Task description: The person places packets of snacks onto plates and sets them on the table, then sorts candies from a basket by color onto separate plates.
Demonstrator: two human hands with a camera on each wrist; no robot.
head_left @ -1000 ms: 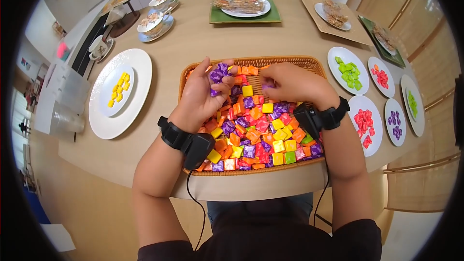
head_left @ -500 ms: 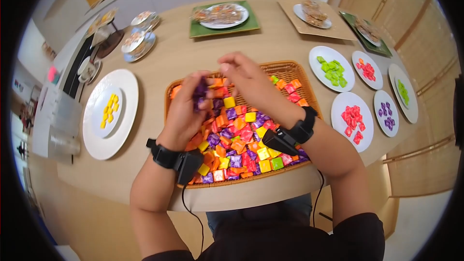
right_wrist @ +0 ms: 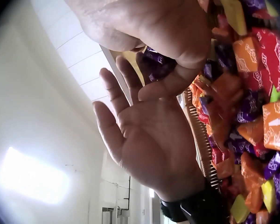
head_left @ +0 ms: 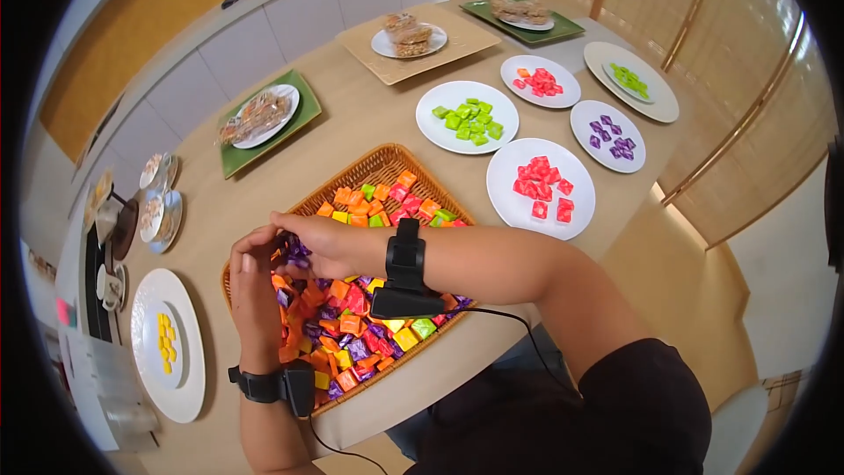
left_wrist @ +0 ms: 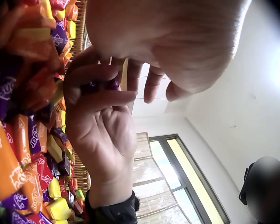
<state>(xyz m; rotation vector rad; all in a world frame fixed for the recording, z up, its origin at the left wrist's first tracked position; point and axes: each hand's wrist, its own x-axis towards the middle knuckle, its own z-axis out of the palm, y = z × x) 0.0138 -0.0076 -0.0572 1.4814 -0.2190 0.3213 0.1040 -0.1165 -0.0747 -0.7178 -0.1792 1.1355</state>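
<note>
Over the left part of a wicker basket [head_left: 387, 163] of wrapped candies, my two hands are cupped against each other. Purple wrapped candies [head_left: 297, 252] show between them. In the left wrist view my right hand [left_wrist: 107, 130] has its thumb and index finger curled round purple candies [left_wrist: 100, 85]. From the right wrist, my left hand [right_wrist: 154, 135] shows its palm, with most fingers straight and its thumb side by the purple candies [right_wrist: 158, 65]. The head view has the left hand [head_left: 255, 299] upright at the basket's left side, the right hand [head_left: 330, 246] reaching in from the right.
Right of the basket stand plates of pink candies [head_left: 534, 183], green candies [head_left: 470, 123] and purple candies [head_left: 613, 138]. Yellow candies [head_left: 167, 343] lie on stacked plates at left. Snack plates on a green tray [head_left: 305, 114] and a beige tray [head_left: 479, 40] stand behind, cups [head_left: 158, 215] far left.
The right hand has left the candies in the basket and joined the left hand, which holds purple candies in the earlier frames. The head view has turned towards the right-hand plates.
</note>
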